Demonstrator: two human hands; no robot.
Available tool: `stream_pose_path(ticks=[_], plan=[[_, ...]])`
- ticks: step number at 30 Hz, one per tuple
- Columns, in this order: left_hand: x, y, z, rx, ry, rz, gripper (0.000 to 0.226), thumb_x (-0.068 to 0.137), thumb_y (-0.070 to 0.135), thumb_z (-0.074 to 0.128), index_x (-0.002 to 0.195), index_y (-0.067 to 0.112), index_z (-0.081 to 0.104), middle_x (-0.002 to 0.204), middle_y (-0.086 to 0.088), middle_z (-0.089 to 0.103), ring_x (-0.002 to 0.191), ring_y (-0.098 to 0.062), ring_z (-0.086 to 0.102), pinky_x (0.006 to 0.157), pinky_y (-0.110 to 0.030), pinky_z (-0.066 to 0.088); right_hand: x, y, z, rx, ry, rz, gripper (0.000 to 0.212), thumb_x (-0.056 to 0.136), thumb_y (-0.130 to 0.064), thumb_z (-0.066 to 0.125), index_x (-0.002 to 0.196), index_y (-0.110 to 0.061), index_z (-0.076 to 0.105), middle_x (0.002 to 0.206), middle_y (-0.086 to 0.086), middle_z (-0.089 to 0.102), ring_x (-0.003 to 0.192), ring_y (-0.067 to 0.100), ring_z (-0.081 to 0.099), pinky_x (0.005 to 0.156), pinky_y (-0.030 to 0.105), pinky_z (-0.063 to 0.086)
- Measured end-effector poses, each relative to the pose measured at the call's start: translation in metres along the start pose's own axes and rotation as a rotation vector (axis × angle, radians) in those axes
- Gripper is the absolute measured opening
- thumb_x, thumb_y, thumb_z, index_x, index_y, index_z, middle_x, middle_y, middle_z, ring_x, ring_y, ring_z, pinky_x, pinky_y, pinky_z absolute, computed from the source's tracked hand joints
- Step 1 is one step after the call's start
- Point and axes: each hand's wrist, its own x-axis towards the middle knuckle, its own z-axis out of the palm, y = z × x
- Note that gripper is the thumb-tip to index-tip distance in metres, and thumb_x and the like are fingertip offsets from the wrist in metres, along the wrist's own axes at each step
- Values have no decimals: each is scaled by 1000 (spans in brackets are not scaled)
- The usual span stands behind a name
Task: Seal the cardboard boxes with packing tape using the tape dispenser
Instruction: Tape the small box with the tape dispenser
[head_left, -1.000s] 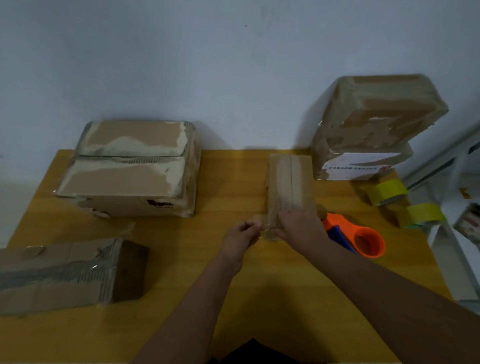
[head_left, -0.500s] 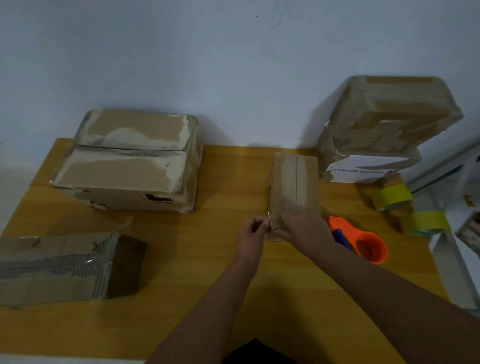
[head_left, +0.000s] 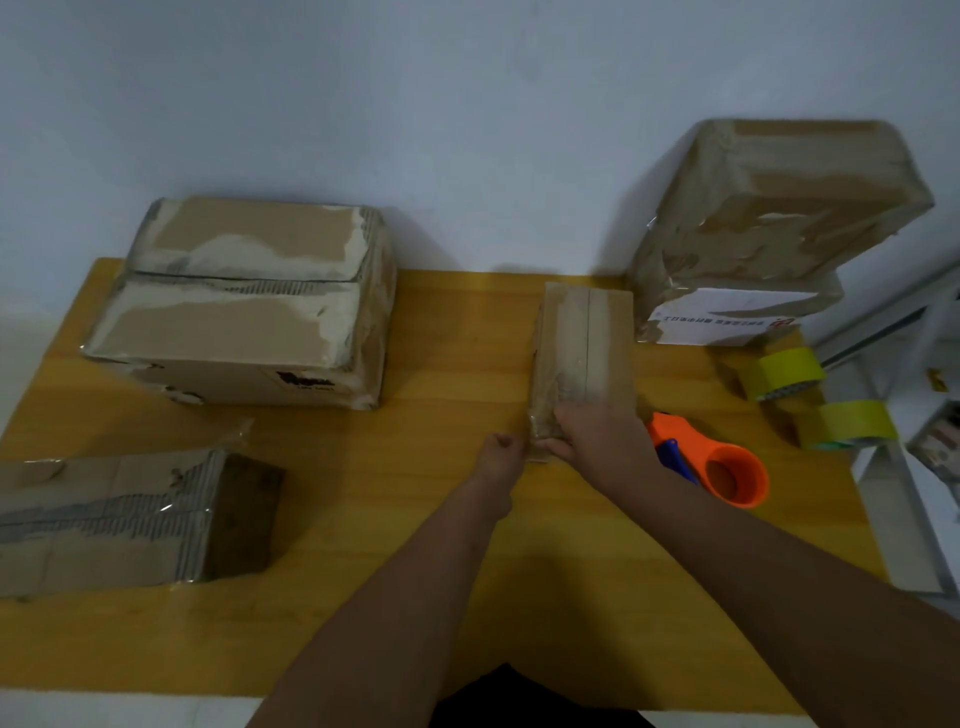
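Note:
A small narrow cardboard box (head_left: 584, 343) lies lengthwise in the middle of the wooden table (head_left: 415, 597), with clear tape along its top seam. My right hand (head_left: 597, 434) lies over the box's near end, fingers curled down on it. My left hand (head_left: 501, 454) sits just left of that end, fingers curled against the near left corner, seemingly pinching the tape end there. The orange tape dispenser (head_left: 719, 462) with a blue part lies on the table right of my right hand, untouched.
A large taped box (head_left: 249, 306) stands at the back left. A worn box (head_left: 114, 519) lies on its side at the near left. Two stacked boxes (head_left: 769, 228) stand at the back right. Two yellow tape rolls (head_left: 784, 371) (head_left: 847, 423) lie at the right edge.
My left hand has moved in against the box's near left corner. The view has shifted slightly; the right hand stays on the box's near end.

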Motion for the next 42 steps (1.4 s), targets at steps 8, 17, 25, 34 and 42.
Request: stream_pose_path(ticks=[8,17,25,34,42], plan=[[-36,-6,-14,-100,57,381,24,100,9,52,113,20,68,109,8,68,96,-6,64,78,-15,50,1,5,6,52,37,10,39,92,-54,50,110,-19,56,108,2,65,100,21,62,81,33,50],[-53,23,3,1527,232,857,48,101,7,39,146,-7,29,134,-19,52,120,-29,52,90,-32,49,1,7,6,144,60,-5,25,93,-41,55,103,-19,61,105,2,68,97,21,63,79,32,50],[-44,31,-11,116,-45,270,18,99,28,58,103,11,53,106,-2,58,92,-17,60,78,-33,56,1,5,8,105,47,7,38,93,-52,50,111,-19,58,105,1,66,97,20,63,79,32,50],[-39,36,-23,11,-103,155,25,96,26,65,116,17,54,126,-4,55,111,-21,57,86,-35,49,-14,34,4,505,208,122,36,97,-48,44,89,-15,59,81,3,61,76,21,59,62,37,45],[-33,47,-26,635,164,587,54,97,38,58,144,20,39,148,-2,36,131,-23,43,100,-38,44,-31,38,1,741,169,298,38,102,-31,45,134,-11,50,124,10,64,103,26,65,81,40,54]])
